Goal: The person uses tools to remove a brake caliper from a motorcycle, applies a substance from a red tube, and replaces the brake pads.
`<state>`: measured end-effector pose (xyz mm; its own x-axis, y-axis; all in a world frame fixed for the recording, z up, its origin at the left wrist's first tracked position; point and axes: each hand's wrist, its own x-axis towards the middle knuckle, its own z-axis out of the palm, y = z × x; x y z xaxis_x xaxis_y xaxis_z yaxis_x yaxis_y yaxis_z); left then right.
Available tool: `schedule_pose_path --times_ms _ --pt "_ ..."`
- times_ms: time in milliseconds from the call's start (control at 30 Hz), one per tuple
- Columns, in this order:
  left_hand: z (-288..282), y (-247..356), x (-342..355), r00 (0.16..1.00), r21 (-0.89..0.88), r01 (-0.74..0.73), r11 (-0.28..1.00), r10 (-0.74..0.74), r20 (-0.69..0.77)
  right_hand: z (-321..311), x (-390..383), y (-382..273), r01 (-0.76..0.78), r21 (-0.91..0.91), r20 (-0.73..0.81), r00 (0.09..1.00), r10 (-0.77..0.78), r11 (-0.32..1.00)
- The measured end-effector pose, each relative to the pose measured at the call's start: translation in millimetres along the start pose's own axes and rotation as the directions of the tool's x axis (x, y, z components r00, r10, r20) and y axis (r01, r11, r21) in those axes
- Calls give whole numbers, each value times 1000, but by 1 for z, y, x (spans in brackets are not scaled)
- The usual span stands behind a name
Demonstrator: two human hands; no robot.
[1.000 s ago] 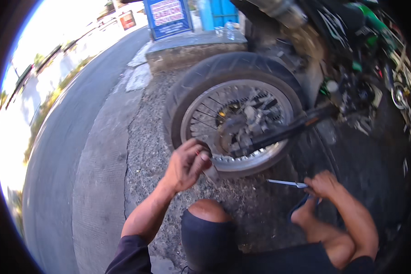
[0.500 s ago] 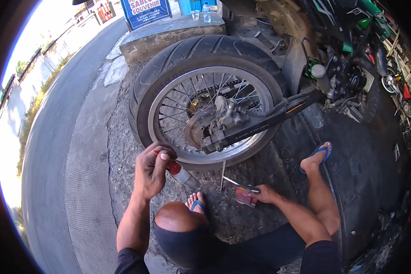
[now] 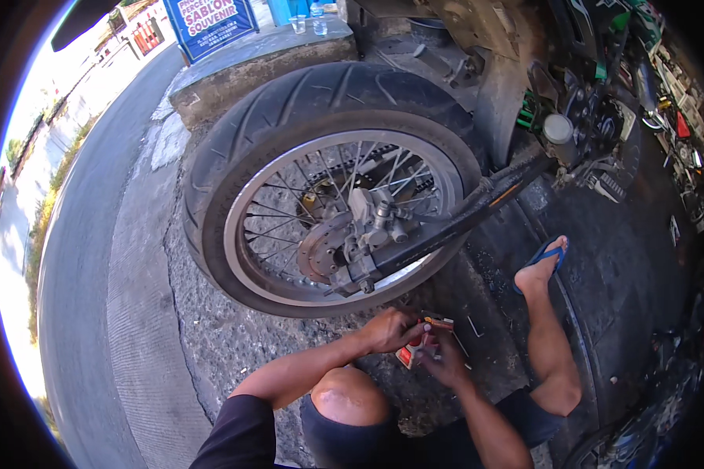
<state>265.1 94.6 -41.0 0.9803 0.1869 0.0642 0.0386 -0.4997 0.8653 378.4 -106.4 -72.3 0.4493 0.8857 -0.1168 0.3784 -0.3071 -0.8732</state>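
Got left hand [image 3: 391, 330] bunched up, with fingers bent and only a narrow gap at the tips, right by the upper edge of a small red box [image 3: 405, 357]. Got right hand [image 3: 444, 361] on the other side, partly open, with fingers curving in toward the same box. Can't tell a firm grip from a light touch on either side, honestly, with so much overlap. Can make out red, white and orange-yellow print on it, but way too small and blurry to read. Down low between the two hands, near the bent knee [image 3: 352, 396]; can't tell lifted from resting.

Just right of all that, on the dark ground [image 3: 633, 258], spot a thin pale rod [image 3: 475, 326]. Farther right, one foot [image 3: 533, 277] in a blue flip-flop [image 3: 557, 254].

Just ahead of the hands, a big spoked motorcycle wheel [image 3: 344, 238] with a chunky black tyre [image 3: 336, 92], a drilled brake disc [image 3: 314, 256] and a dark swingarm [image 3: 465, 223] running off to the upper right.

Past that, a concrete ledge [image 3: 254, 86] with a clear cup [image 3: 298, 25] and a bottle [image 3: 318, 22] on top. By its left end, a blue sign [image 3: 211, 27]: bold reddish-purple lettering on white, smaller white lettering below. Off left, grey road [image 3: 86, 250].
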Motion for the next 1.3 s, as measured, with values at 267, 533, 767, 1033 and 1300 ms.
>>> schedule_pose_path --times_ms 267,533,767,1033,1300 --pt "21 4 -18 964 -129 242 962 -223 145 17 -13 32 -239 57 -256 935 246 969" --pt "48 -66 -152 677 -129 695 707 -704 -214 -91 88 102 -159 -69 -623 778 82 985" --pt "70 -66 -199 428 -512 726 460 -884 -187 -60 117 131 -220 -198 -604 795 58 955" --pt "52 -70 -170 527 -406 702 585 -810 -256 -83 134 142 -272 -149 -649 752 113 951" --pt "68 -92 -203 364 -436 775 457 -887 -284 -174 248 183 -372 -164 -798 595 99 914"
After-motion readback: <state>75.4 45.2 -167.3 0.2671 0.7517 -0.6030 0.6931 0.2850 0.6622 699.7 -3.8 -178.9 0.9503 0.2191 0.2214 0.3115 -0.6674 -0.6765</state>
